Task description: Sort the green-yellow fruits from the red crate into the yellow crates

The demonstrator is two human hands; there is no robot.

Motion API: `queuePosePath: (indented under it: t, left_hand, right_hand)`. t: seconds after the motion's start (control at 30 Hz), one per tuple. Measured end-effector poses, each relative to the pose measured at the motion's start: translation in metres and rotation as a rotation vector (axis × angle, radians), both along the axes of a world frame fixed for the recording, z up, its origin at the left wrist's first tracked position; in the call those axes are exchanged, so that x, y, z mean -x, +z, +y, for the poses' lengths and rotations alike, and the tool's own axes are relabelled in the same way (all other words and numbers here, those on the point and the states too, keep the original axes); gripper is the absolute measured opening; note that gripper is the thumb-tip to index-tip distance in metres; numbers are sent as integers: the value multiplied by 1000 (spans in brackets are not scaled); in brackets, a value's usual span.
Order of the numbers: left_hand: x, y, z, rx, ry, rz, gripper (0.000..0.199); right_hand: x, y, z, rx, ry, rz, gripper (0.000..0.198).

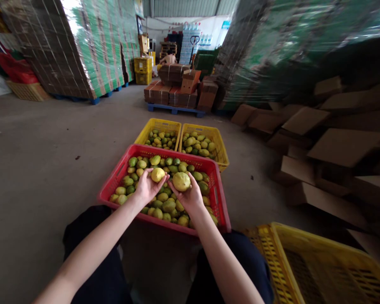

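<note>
Cupped in my left hand (147,188) is a small yellow lemon (158,175). A larger, greener-yellow lemon (181,181) sits in my right hand (191,197), with the thumb along its side. Both hands are side by side, palms up, over a red crate (220,198) filled with green and yellow lemons (169,206). Behind the red crate's far rim stand two yellow crates, a left one (139,134) and a right one (222,147), each with more lemons inside.
At the lower right a yellow crate (274,245) stands beside my leg. Cardboard boxes (345,145) are heaped along the right. Ahead, a blue pallet (174,109) bears stacked flat cartons. Tall wrapped stacks (104,46) rise on both sides, and a person (169,58) is far back.
</note>
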State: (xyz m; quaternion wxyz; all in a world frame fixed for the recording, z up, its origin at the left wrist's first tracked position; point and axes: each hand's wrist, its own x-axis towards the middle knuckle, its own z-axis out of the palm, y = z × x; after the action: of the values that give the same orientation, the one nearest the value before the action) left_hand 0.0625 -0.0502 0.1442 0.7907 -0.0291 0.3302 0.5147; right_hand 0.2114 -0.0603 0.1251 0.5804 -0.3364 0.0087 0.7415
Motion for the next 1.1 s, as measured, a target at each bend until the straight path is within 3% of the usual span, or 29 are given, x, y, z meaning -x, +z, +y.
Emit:
queuePosePath:
  t: [0.27, 0.43, 0.53, 0.63, 0.73, 0.9, 0.97, 1.1]
  left_hand:
    - [-1, -10, -3, -4, -89, 21, 45]
    - [0, -8, -2, -6, -76, 46, 35]
    - [1, -8, 2, -98, -72, 77, 27]
    - [1, -9, 3, -331, 11, 245, 19]
    - [2, -7, -2, -601, 12, 496, 45]
    - [0, 0, -14, -877, -58, 832, 55]
    - [-2, 2, -17, -901, -52, 838, 52]
    - [-5, 1, -20, -810, -31, 765, 44]
  right_hand:
    - [-5, -15, 4, -14, 69, 0, 22]
    - [-12, -2, 2, -51, 101, -85, 15]
    - [-21, 10, -2, -132, 65, -262, 16]
    - [-28, 15, -8, -359, -50, -551, 38]
    - [-31, 15, -16, -547, -70, -885, 59]
    - [-29, 9, -28, -685, -127, -1285, 54]
    - [-30, 7, -31, -747, -163, -1342, 50]
    - [-35, 4, -35, -831, -161, -1445, 48]
